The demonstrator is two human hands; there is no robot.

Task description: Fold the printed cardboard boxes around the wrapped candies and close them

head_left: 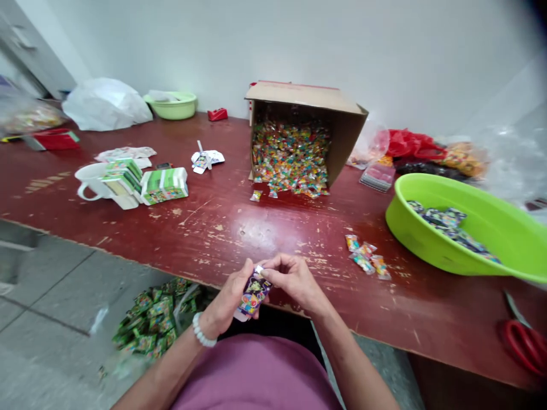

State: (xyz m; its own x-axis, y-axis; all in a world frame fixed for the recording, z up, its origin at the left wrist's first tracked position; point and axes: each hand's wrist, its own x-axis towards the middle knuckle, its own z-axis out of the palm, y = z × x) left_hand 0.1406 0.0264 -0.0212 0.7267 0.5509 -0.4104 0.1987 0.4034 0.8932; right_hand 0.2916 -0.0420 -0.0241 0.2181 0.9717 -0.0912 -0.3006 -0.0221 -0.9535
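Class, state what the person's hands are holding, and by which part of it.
A small, rectangular purple printed cardboard box: the left hand holds it by its long sides, the right hand at its upper end.

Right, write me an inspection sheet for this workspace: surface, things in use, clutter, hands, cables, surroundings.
Surface: red table, paint worn in patches.
Things in use: small box, held above the near edge; carton on its side, with wrapped sweets inside and at its mouth; a few more lie to the right.
Clutter: mug, scissors, green tub with dark packets.
Hands: left hand holds the small box; right hand is on its upper end.
Cables: nothing seen.
Surroundings: pale wall behind; green packets heaped below the table's near edge.
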